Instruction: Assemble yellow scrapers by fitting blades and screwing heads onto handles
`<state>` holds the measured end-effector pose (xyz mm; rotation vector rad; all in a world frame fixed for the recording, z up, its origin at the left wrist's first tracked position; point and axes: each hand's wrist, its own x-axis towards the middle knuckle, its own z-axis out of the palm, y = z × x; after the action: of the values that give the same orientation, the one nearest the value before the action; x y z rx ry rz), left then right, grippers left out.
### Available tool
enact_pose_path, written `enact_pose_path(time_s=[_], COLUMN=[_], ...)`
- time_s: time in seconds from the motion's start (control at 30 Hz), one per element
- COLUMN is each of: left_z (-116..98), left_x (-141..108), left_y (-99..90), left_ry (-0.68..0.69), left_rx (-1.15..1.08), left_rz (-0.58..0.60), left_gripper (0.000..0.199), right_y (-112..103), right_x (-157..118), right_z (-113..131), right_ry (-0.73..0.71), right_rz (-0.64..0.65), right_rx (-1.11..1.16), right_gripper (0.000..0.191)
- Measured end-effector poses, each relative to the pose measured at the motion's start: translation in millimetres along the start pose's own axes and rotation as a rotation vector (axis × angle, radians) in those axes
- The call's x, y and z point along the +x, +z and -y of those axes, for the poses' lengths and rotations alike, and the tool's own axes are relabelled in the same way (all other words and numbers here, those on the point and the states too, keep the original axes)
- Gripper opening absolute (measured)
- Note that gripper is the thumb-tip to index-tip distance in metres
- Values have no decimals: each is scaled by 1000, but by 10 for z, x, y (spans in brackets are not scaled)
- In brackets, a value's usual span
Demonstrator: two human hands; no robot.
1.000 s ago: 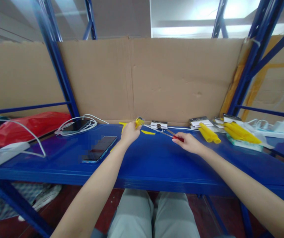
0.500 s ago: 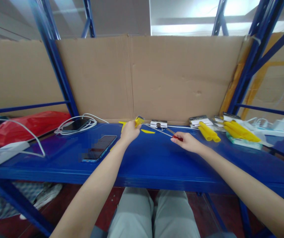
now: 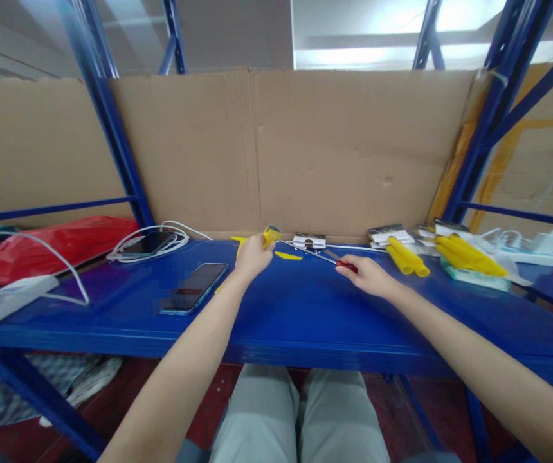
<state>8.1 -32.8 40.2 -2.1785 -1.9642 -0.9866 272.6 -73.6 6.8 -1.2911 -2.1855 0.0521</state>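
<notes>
My left hand (image 3: 253, 257) is closed on a small yellow piece (image 3: 271, 236) with a dark part on top, above the back of the blue table (image 3: 296, 308). To its right, my right hand (image 3: 364, 276) grips the red handle (image 3: 346, 265) of a thin metal tool, whose shaft slants left towards the yellow piece. Whether the tip touches the piece is too small to tell. A flat yellow strip (image 3: 288, 256) lies between the hands. Behind it rests a black and white card (image 3: 309, 241) with small dark bits in front.
A phone (image 3: 194, 289) lies left of my left forearm, with a coiled white cable (image 3: 180, 239) behind it. Yellow rolls (image 3: 406, 257) and more yellow pieces (image 3: 469, 255) sit at the right. A red bag (image 3: 59, 247) is far left. Cardboard (image 3: 305, 154) stands along the back.
My right hand has shifted very slightly to the right with the red-handled tool. My left hand stays almost where it was, holding the yellow piece.
</notes>
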Motion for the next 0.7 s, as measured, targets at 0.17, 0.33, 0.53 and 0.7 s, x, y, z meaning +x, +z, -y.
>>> enact_pose_path(time_s=[0.17, 0.33, 0.53, 0.7], left_z=[22, 17, 12, 12], left_x=[16, 6, 3, 7], left_y=[23, 30, 8, 7], left_ry=[-5, 14, 7, -2], left_rx=[-10, -36, 6, 30], left_rz=[5, 12, -1, 7], left_gripper=[25, 24, 25, 27], right_y=[32, -4, -25, 25], right_x=[7, 11, 16, 24], right_z=[-23, -44, -49, -57], right_ry=[48, 34, -16, -6], right_rz=[-65, -101, -72, -7], right_rx=[50, 34, -13, 8], right_gripper=[21, 14, 23, 21])
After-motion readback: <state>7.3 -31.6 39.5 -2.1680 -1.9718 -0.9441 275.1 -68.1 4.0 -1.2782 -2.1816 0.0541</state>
